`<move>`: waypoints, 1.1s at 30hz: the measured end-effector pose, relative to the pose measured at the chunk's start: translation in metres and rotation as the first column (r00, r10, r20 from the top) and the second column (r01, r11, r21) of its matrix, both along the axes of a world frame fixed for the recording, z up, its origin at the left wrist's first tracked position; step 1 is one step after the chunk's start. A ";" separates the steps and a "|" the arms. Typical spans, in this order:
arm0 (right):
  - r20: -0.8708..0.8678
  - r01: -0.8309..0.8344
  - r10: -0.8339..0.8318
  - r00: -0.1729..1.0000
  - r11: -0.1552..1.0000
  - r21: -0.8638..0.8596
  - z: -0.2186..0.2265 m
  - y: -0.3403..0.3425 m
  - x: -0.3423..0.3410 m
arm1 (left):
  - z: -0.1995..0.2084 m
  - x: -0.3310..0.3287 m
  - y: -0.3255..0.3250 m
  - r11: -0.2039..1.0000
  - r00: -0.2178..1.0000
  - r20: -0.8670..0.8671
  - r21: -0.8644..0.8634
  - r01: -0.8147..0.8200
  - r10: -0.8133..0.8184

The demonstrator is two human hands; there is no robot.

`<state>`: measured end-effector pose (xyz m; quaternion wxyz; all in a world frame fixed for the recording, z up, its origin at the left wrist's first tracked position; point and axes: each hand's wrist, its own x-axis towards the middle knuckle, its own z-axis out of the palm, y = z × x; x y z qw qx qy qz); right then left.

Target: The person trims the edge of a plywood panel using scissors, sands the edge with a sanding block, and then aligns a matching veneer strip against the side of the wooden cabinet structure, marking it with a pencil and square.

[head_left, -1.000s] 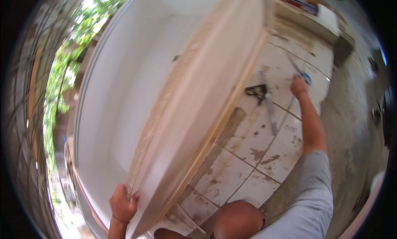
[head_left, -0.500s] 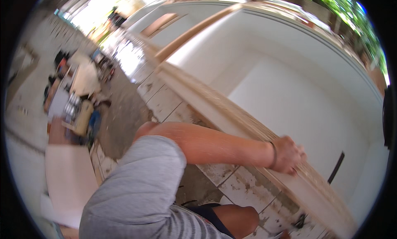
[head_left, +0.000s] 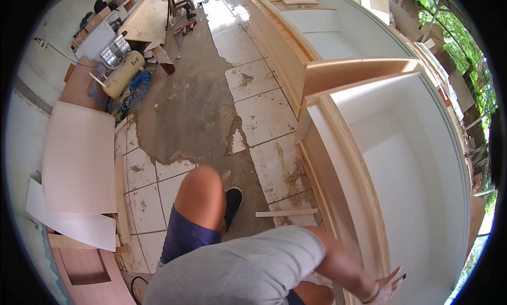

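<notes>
My left hand (head_left: 384,289) reaches over the wooden front edge (head_left: 364,183) of a long white-lined cabinet carcass (head_left: 422,173), at the lower right. Its fingers are stretched and apart. A small dark piece (head_left: 404,276) shows right at the fingertips, its remainder hidden behind the hand; whether it is gripped cannot be made out. The left forearm (head_left: 343,268) passes above the edge board. My right hand is out of sight.
A wooden divider (head_left: 359,73) crosses the carcass. On the floor lie a thin wooden strip (head_left: 285,213) and broken white tiles (head_left: 264,115). Leftward stand an air compressor (head_left: 122,73) with a blue hose (head_left: 138,88), and pale panels (head_left: 79,157) against the wall.
The view has swung, bringing more floor into sight. My left hand has let go of the wooden edge and now reaches inside the carcass, beside the dark piece.
</notes>
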<state>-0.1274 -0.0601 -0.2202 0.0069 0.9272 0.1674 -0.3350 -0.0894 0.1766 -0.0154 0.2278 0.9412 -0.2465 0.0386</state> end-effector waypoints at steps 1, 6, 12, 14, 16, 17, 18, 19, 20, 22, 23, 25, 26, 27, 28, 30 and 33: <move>-0.035 -0.034 0.033 0.999 0.999 -0.038 0.011 0.004 -0.006 | 0.013 -0.024 0.021 0.996 0.999 0.035 -0.075 0.037 -0.034; -0.289 -0.270 0.205 0.935 0.941 -0.204 0.065 0.012 -0.062 | 0.026 -0.171 0.149 0.795 0.995 -0.012 -0.600 -0.085 0.097; -0.570 -0.684 0.431 0.699 0.636 -0.357 0.176 -0.047 -0.093 | 0.060 -0.382 0.282 0.187 0.378 -0.586 -0.361 -0.914 0.717; -0.623 -0.886 0.638 0.453 0.399 -0.236 0.196 -0.042 -0.091 | 0.062 -0.449 0.264 -0.057 0.121 -0.810 -0.187 -0.981 0.573; -0.523 -0.930 0.770 0.366 0.327 -0.169 0.206 -0.029 -0.086 | 0.095 -0.497 0.243 -0.032 0.010 -0.722 -0.044 -0.999 0.692; -0.487 -0.882 0.755 0.440 0.466 -0.075 0.227 0.006 -0.085 | 0.110 -0.510 0.231 -0.034 -0.002 -0.669 -0.035 -0.999 0.743; -0.375 -0.314 0.194 0.906 0.904 -0.291 0.251 0.053 -0.098 | 0.125 -0.524 0.221 -0.042 -0.018 -0.610 -0.025 -0.999 0.792; -0.423 -0.639 0.562 0.711 0.767 -0.054 0.266 0.081 -0.098 | 0.135 -0.535 0.213 -0.023 0.006 -0.624 -0.038 -0.999 0.781; -0.448 -0.371 0.294 0.844 0.924 -0.093 0.278 0.114 -0.106 | 0.144 -0.544 0.204 -0.032 -0.023 -0.591 -0.005 -0.999 0.806; -0.371 -0.734 0.711 0.598 0.672 0.104 0.283 0.161 -0.116 | 0.154 -0.561 0.193 -0.018 -0.013 -0.550 -0.003 -1.000 0.835; -0.344 -0.722 0.714 0.609 0.679 0.132 0.275 0.178 -0.120 | 0.156 -0.569 0.186 -0.195 -0.090 -0.722 -0.063 -0.979 0.686; -0.353 -0.685 0.709 0.610 0.696 0.215 0.280 0.245 -0.142 | 0.169 -0.583 0.187 -0.356 -0.122 -0.858 -0.074 -0.932 0.499; -0.496 -0.371 0.412 0.764 0.910 0.184 0.297 0.297 -0.163 | 0.177 -0.589 0.192 -0.453 -0.216 -0.884 0.007 -0.892 0.414; -0.588 -0.029 0.122 0.799 0.986 0.164 0.277 0.304 -0.170 | 0.183 -0.599 0.200 -0.529 -0.282 -0.907 0.081 -0.845 0.313; -0.612 -0.009 0.129 0.780 0.981 0.195 0.281 0.339 -0.185 | 0.186 -0.615 0.209 -0.525 -0.283 -0.901 0.074 -0.848 0.330; -0.694 0.146 0.003 0.720 0.977 0.156 0.288 0.421 -0.211 | 0.185 -0.639 0.218 -0.660 -0.231 -0.946 0.026 -0.751 0.226; -0.762 0.233 -0.208 0.613 0.969 -0.078 0.253 0.523 -0.242 | 0.208 -0.671 0.235 -0.687 -0.419 -0.898 0.221 -0.692 0.133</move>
